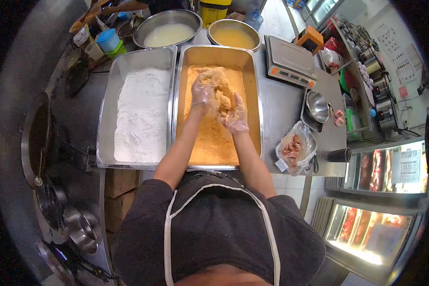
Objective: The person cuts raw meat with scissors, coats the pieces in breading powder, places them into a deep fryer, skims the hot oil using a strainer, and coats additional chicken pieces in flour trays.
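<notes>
A scale [291, 58] stands near an orange box [311, 39] and a metal bowl [318, 106]; lit fridges [367, 233] glow beyond a dark cup [338, 156].

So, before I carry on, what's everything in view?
Larger things only; clutter omitted.
Powder trays: 2, silver, centre and left
Powder: 2 beds, orange and white, in trays
Coated clump: at least 1, orange, above centre tray
Liquid-filled bowls: 2, silver, beyond the trays
Scale: 1, silver, right of trays
Bag of pieces: 1, clear, right of trays
Small bowl: 1, silver, right side
Cup: 1, black, right of bag
Tub: 1, blue, upper left
Jug: 1, blue, beyond the bowls
Lit display cases: 2, grey, lower right
Left hand: 1, clear-gloved, over orange powder
Right hand: 1, clear-gloved, beside it
</notes>
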{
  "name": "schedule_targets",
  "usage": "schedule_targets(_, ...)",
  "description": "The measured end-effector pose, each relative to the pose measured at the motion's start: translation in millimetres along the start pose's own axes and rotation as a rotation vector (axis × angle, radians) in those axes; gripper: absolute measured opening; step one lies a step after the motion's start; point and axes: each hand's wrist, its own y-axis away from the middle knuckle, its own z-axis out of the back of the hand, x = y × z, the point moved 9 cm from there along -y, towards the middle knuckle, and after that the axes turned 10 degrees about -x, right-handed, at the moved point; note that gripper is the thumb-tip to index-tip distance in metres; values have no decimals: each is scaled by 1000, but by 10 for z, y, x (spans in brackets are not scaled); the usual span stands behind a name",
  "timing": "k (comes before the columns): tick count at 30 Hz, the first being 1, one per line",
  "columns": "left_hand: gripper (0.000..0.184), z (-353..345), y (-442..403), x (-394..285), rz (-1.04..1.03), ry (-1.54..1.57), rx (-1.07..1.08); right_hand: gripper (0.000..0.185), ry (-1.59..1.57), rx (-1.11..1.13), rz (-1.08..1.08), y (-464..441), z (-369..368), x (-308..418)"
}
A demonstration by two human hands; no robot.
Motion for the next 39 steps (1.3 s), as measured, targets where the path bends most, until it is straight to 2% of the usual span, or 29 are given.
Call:
schedule_targets(3,29,-75,145,-181,-20,33,17,41,109,14,22,71,-148,76)
schedule_targets(5,25,-92,187,-34,-46,-422,147,41,195,14,52,45,-144,90)
schedule_targets(6,25,-22,178,17,-141,-828,72,41,411,61,93,-29,-92,60)
schedule_targets(7,25,-5,174,47,-144,-827,70,40,626,113,138,-23,-175,36)
schedule_targets(9,27,22,151,32,-143,-299,84,41,560,127,226,11,-263,-5)
schedule_targets(11,23,201,-73,220,-38,-165,20,42,672,139,338,6,-230,-41)
schedule_targets(12,23,294,-108,310,-12,-258,-53,44,738,149,361,-221,-12,-71)
schedule_targets(14,33,294,-124,293,-167,-480,-43,45,772,130,317,-175,-56,-75)
schedule_targets(15,33,346,-192,269,-163,-481,-45,47,804,110,281,-149,-58,-64)
schedule_targets(16,25,549,-333,415,115,-228,-151,41,770,97,215,-57,-155,-21)
schedule_targets(18,21,619,-390,552,396,32,-259,38,660,49,255,95,-319,134)
schedule_targets(19,21,513,-369,417,371,-16,-235,35,551,4,292,136,-300,219)
schedule_targets(21,22,471,-358,282,294,-91,-151,34,568,-90,318,-142,159,337)
schedule_targets(22,22,511,-377,282,238,-113,-89,31,623,20,233,-288,360,376)
schedule_targets(23,23,448,-309,186,180,-132,-30,29,678,142,153,-248,185,319)
schedule_targets(24,24,435,-172,158,140,-284,-6,16,580,-104,218,-129,353,435)
schedule_targets(25,26,377,-40,96,104,-434,12,16,588,-98,215,-171,313,469)
schedule_targets(26,26,550,-51,162,118,-433,2,12,680,-123,161,-150,407,452)
schedule_targets(27,25,701,-83,265,47,-884,155,8,768,-150,110,-108,521,440)
schedule_targets(28,25,821,-178,378,-56,-1328,318,8,773,-80,172,-186,618,462)
schedule_targets(29,25,1021,-221,488,-59,-1324,317,8,777,-78,173,-270,706,510)
schedule_targets(31,23,1217,-102,547,-157,-1361,288,9,642,-245,108,-365,990,602)
schedule_targets(32,22,1202,11,513,-188,-1373,278,16,799,-67,144,-249,714,610)
schedule_targets(33,26,967,281,413,-92,-1660,334,16,798,-69,144,-278,716,567)
schedule_targets(34,31,858,523,390,14,-1942,389,18,919,-104,251,-332,706,557)
schedule_targets(35,31,778,673,418,11,-1938,386,21,1043,-135,360,-365,654,545)
schedule_targets(36,30,742,780,442,0,-2067,390,21,1048,-128,363,-346,529,463)
schedule_targets(38,28,769,831,540,-8,-2195,387,26,1686,-116,414,-134,125,199)
schedule_targets(39,26,924,786,638,20,-2248,288,29,2004,-107,434,-97,21,69)
